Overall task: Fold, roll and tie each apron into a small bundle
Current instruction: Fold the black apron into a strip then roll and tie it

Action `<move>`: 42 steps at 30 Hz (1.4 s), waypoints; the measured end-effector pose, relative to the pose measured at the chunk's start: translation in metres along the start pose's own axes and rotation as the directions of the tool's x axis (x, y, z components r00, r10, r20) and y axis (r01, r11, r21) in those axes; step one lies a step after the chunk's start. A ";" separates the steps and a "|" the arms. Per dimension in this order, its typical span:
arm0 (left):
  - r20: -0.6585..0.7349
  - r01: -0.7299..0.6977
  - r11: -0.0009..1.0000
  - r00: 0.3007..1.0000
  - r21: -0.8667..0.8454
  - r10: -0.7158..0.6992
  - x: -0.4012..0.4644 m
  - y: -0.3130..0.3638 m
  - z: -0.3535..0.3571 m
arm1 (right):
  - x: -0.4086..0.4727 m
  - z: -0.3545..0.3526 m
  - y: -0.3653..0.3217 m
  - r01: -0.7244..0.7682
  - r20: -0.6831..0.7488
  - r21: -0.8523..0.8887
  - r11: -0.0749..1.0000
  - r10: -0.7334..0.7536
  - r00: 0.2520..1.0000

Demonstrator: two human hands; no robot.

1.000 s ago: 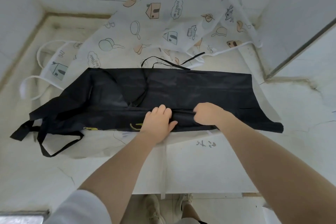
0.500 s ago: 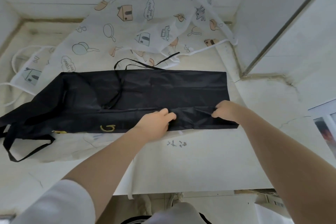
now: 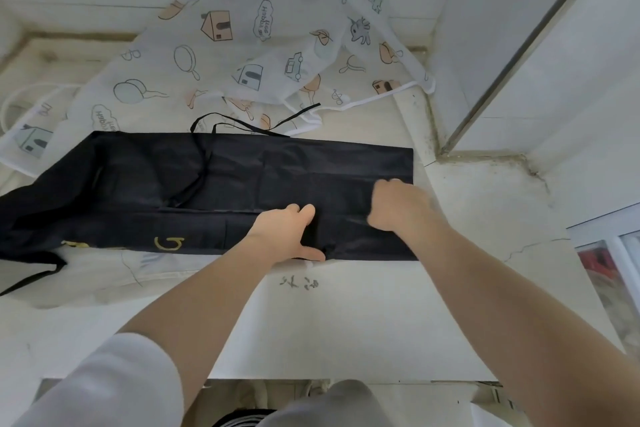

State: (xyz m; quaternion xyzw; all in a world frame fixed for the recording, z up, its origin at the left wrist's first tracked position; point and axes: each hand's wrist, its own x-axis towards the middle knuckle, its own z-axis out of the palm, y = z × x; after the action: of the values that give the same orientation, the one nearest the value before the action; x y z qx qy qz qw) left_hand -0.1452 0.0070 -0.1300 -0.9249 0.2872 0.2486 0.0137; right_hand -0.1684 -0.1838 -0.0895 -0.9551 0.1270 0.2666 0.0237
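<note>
A black apron (image 3: 173,191) lies folded into a long strip across the white counter (image 3: 346,322), with a yellow letter G (image 3: 168,243) near its front edge. Its thin black strap (image 3: 235,123) loops out past the far edge. My left hand (image 3: 287,236) rests on the strip right of its middle, fingers stretched over the fabric and thumb along the near edge. My right hand (image 3: 398,204) sits close to the strip's right end with curled fingers gripping the cloth. The apron's left end runs out of view.
A white apron with printed houses, cars and pans (image 3: 242,55) lies crumpled behind the black one, up against the tiled wall. Pale cloth (image 3: 104,274) shows under the black apron's left front. A metal window frame (image 3: 519,45) rises at the right.
My right hand has slid right along the strip, toward its right end. My left hand has followed it right, its thumb now spread along the near edge.
</note>
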 end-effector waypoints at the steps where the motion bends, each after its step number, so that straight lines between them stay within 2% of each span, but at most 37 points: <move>1: -0.006 0.001 1.000 1.000 -0.013 -0.002 0.001 0.000 0.000 | 0.002 0.002 -0.012 0.111 -0.065 0.060 0.992 -0.107 0.992; 2: -0.017 0.001 1.000 1.000 -0.019 -0.001 0.002 0.000 0.001 | 0.002 0.004 -0.023 0.242 -0.105 0.094 0.966 -0.232 0.967; 4: -0.045 -0.004 1.000 0.999 -0.016 0.003 0.002 0.001 0.005 | 0.004 0.017 -0.039 0.437 -0.055 0.117 0.892 -0.433 0.900; 7: -0.062 -0.003 0.999 0.998 -0.035 0.000 0.003 -0.001 0.006 | 0.007 0.037 -0.037 0.527 0.089 0.180 0.831 -0.547 0.832; 11: -0.037 -0.030 0.996 0.999 -0.081 0.027 0.002 -0.008 0.007 | 0.010 0.035 -0.011 0.508 0.162 0.149 0.849 -0.527 0.834; 15: 0.023 -0.080 0.990 0.996 -0.115 0.083 0.001 -0.016 0.003 | 0.009 0.018 0.014 0.449 0.275 -0.043 0.892 -0.422 0.864; 19: 0.068 -0.144 0.975 0.985 -0.172 0.157 -0.004 -0.026 0.000 | 0.009 0.017 0.012 0.398 0.316 -0.193 0.897 -0.327 0.891; 21: 0.058 -0.149 0.961 0.984 -0.234 0.167 -0.009 -0.031 -0.003 | 0.008 0.015 0.005 0.378 0.351 -0.241 0.894 -0.282 0.893; 23: -0.012 -0.124 0.967 0.992 -0.221 0.124 -0.015 -0.041 -0.007 | 0.005 0.008 -0.006 0.365 0.368 -0.291 0.884 -0.248 0.896; 25: -0.158 -0.048 0.988 0.987 -0.149 0.024 -0.024 -0.064 -0.012 | 0.003 0.001 -0.025 0.391 0.292 -0.347 0.853 -0.298 0.909; 27: -0.274 0.036 0.995 0.960 -0.094 -0.061 -0.034 -0.091 -0.011 | 0.003 -0.004 -0.048 0.443 0.160 -0.349 0.826 -0.414 0.896; 30: -0.330 0.084 0.996 0.941 0.009 -0.076 -0.048 -0.131 -0.008 | 0.010 -0.009 -0.094 0.508 -0.035 -0.260 0.822 -0.533 0.845; 32: -0.318 0.117 0.992 0.943 0.051 -0.095 -0.054 -0.155 -0.011 | 0.022 -0.014 -0.128 0.534 -0.137 -0.214 0.818 -0.567 0.812; 35: -0.220 0.107 0.986 0.973 0.130 -0.077 -0.055 -0.179 -0.013 | 0.040 -0.020 -0.165 0.523 -0.247 -0.201 0.828 -0.560 0.791; 37: -0.158 0.062 0.977 0.987 0.204 -0.030 -0.053 -0.196 -0.013 | 0.057 -0.021 -0.190 0.471 -0.282 -0.235 0.850 -0.523 0.804; 40: -0.117 0.058 0.984 0.992 0.170 -0.038 -0.043 -0.204 -0.013 | 0.075 -0.021 -0.206 0.362 -0.338 -0.267 0.893 -0.439 0.832; 42: -0.093 -0.022 0.987 0.995 0.161 0.038 -0.034 -0.211 -0.014 | 0.087 -0.023 -0.213 0.291 -0.346 -0.252 0.923 -0.366 0.864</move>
State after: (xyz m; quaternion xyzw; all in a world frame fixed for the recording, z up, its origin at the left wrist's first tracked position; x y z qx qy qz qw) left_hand -0.0496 0.1992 -0.1265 -0.9273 0.3204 0.1802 0.0700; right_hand -0.0307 -0.0005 -0.1196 -0.9940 -0.0622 0.0758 -0.0483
